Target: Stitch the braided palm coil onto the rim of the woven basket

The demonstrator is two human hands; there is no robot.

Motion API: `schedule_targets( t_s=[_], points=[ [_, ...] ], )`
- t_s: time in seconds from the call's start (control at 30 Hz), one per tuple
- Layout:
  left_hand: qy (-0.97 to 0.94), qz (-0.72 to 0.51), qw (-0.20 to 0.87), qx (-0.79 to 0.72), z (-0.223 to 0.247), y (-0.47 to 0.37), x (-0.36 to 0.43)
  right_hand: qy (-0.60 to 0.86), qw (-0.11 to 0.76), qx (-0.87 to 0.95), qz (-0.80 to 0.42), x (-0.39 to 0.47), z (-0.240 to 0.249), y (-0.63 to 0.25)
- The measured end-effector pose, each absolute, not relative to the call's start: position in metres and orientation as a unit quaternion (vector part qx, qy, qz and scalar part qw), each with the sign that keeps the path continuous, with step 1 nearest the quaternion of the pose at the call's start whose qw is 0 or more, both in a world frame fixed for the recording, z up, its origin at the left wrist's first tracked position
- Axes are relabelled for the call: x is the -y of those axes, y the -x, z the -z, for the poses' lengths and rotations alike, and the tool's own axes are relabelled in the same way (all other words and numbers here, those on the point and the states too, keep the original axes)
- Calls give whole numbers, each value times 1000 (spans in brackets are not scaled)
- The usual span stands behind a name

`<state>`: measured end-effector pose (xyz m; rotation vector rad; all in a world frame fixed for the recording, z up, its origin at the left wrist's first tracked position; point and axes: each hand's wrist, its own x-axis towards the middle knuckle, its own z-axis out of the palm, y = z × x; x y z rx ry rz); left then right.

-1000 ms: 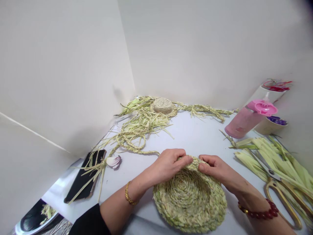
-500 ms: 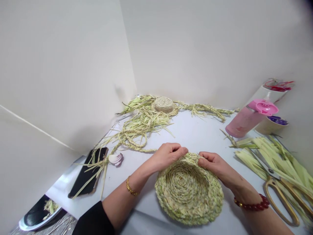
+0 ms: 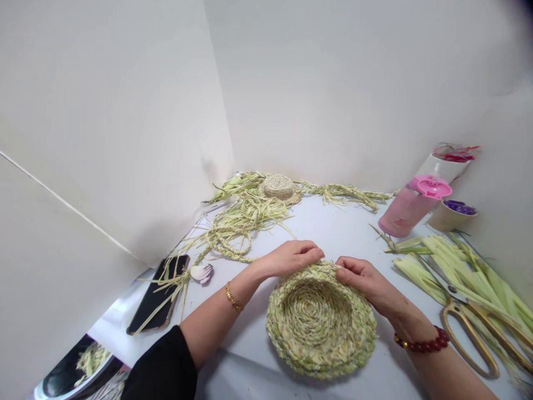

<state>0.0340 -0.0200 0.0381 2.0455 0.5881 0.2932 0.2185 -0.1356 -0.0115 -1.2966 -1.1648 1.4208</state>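
A round hat (image 3: 318, 311) of pale green braided plant strips is tilted toward me, with its hollow crown and thick brim showing. At the far edge of the brim, my left hand (image 3: 293, 258) holds on from the upper left, its fingertips partly hidden. Just to the right, my right hand (image 3: 362, 278) grips the same brim, thumb on the near face and fingers bent behind. A plaited strand (image 3: 233, 253) runs from a loop on the table toward my left wrist, which covers its end.
A smaller straw hat (image 3: 278, 188) sits among loose strips (image 3: 266, 210) at the back. Left are a phone (image 3: 154, 305) and a purple-white clove-like piece (image 3: 202, 273). Right are gold-handled scissors (image 3: 468, 328), husks (image 3: 470, 266), a pink bottle (image 3: 403, 211) and a cup (image 3: 452, 215).
My left hand's fingers have straightened somewhat and shifted slightly right along the brim. My right hand keeps its grip on the hat. The camera view has shifted a little.
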Motion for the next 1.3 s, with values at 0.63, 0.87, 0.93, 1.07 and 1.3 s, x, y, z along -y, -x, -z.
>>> schedule_targets(
  t_s=[0.63,0.87,0.93,1.07,1.3],
  points=[
    [-780,-34,566,-264,-27,-16,1,594,375,544,-459,122,7,-227],
    [-771,-21,574,-275,-28,-11,8,634,346,583,-372,118,2,-226],
    [-774,-45,568,-277,-28,-11,14,641,338,587,-360,118,1,-225],
    [-796,-132,513,-294,-21,-13,25,658,354,569,-343,121,-2,-227],
    [-797,-156,498,-305,-7,-13,29,697,454,469,-297,142,-20,-230]
  ],
)
